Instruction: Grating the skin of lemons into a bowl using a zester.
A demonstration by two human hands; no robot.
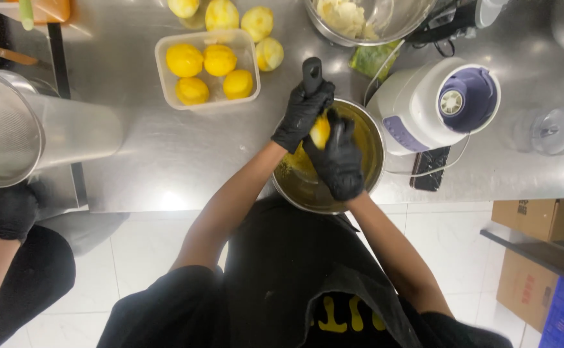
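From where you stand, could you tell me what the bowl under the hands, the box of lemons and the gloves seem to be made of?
The bowl looks like polished metal, probably stainless steel: its wall mirrors the light. The box holding lemons seems to be translucent plastic, since the counter shows dimly through its rim. The gloves on the left hand and right hand look like thin black rubber, nitrile perhaps, matte and tight-fitting.

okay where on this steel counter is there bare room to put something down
Bare steel counter lies between the clear plastic tub of lemons, the tall metal strainer cylinder and the round metal bowl. It is crowded to the right, around the white blender base and black phone.
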